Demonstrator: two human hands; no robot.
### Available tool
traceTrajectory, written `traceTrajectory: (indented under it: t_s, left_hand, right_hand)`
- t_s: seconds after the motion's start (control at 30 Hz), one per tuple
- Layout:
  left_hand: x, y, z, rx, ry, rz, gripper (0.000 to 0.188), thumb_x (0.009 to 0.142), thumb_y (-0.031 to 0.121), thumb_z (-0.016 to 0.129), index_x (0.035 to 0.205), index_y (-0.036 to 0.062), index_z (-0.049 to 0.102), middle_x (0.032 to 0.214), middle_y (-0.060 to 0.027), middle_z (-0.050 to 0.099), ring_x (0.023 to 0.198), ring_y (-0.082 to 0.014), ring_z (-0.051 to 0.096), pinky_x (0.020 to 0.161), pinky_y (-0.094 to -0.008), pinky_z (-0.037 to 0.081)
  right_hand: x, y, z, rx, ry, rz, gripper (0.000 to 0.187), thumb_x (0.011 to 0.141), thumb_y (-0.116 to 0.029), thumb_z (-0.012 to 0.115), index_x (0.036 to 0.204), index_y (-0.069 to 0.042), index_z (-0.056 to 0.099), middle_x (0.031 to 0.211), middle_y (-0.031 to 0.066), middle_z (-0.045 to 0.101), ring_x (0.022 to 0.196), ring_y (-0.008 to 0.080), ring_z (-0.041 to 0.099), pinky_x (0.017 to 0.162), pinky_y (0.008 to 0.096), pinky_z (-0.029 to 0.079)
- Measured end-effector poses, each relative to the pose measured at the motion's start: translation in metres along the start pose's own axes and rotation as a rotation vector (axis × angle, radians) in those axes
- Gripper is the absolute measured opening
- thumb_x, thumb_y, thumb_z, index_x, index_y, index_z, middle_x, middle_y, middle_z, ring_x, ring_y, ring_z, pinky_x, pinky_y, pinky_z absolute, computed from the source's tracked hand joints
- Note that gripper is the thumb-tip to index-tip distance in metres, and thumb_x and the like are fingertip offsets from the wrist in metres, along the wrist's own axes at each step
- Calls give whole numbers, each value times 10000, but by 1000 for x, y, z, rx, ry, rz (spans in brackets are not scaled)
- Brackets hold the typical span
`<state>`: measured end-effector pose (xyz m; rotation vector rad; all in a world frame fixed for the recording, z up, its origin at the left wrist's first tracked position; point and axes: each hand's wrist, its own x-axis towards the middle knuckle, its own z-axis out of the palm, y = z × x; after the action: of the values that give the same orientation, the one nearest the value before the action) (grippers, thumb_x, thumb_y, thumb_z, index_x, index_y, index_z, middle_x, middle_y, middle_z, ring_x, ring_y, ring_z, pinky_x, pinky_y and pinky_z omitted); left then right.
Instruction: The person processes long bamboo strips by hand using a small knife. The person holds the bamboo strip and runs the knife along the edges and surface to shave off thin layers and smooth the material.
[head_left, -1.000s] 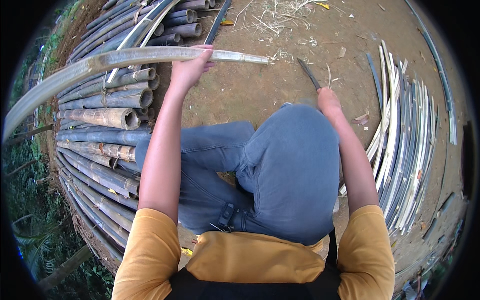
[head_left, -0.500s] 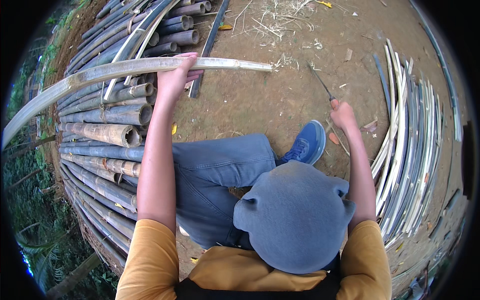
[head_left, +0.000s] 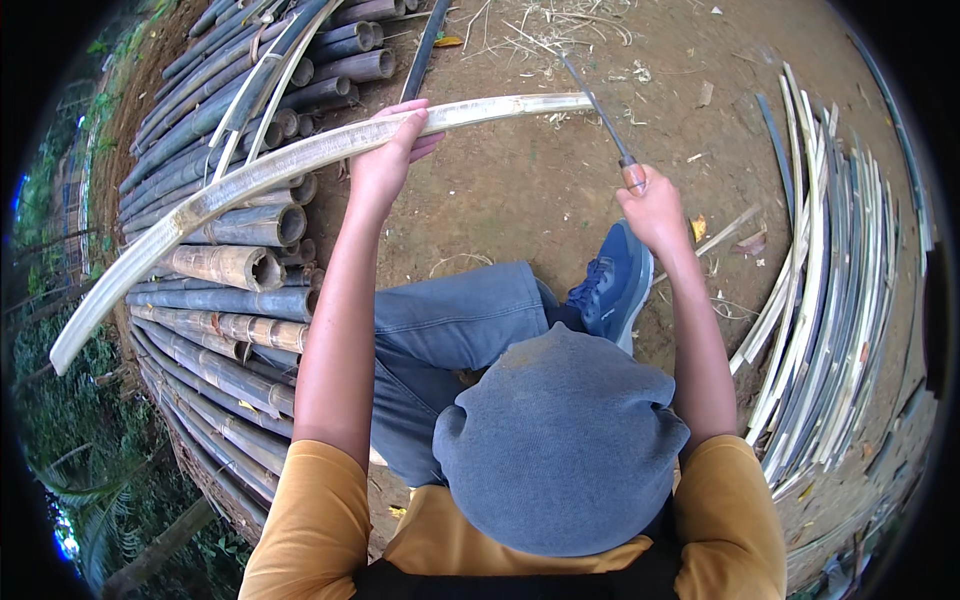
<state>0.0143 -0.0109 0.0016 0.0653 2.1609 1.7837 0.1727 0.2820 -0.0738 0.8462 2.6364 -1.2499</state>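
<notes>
My left hand point(head_left: 388, 150) is closed around a long split bamboo strip point(head_left: 290, 158), pale inner side up. The strip bends from the far left, over the stacked poles, to its right end. In my right hand point(head_left: 655, 210) is the wooden handle of a long, thin-bladed knife point(head_left: 607, 122). Its dark blade points up and to the left, and crosses at the strip's right end; whether it touches the bamboo I cannot tell.
Stacked bamboo poles point(head_left: 270, 226) fill the left side. A bundle of split strips point(head_left: 835, 300) lies on the ground at right. Pale shavings point(head_left: 600, 25) are scattered at the far side. A blue shoe point(head_left: 610, 280) is near my right forearm, and a grey hat point(head_left: 560, 440) covers the lower middle.
The strip has shifted right in view with my left hand, its left end now visible. My right hand has moved left and up, bringing the knife blade to the strip's right end.
</notes>
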Motion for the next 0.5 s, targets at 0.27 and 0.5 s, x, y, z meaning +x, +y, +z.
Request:
traceTrajectory:
  t_s: [0.27,0.5]
  left_hand:
    - [-20,-33,15,60,55,58,292,965,189,703,1114,-36,592,1161,-180,656,1049,-256,702,902,-348,596]
    - [-19,-41,-1,279,-22,208,231,884,168,797,952,-26,692,922,-93,745,853,-106,689,769,-248,547]
  right_hand:
    - [-2,3,7,-53,-163,-36,166,798,-140,634,856,-12,546,788,244,645,833,457,643,750,508,493]
    - [7,13,1,-130,-197,-126,169,814,-143,631,907,-17,567,810,250,656,843,458,651,750,508,508]
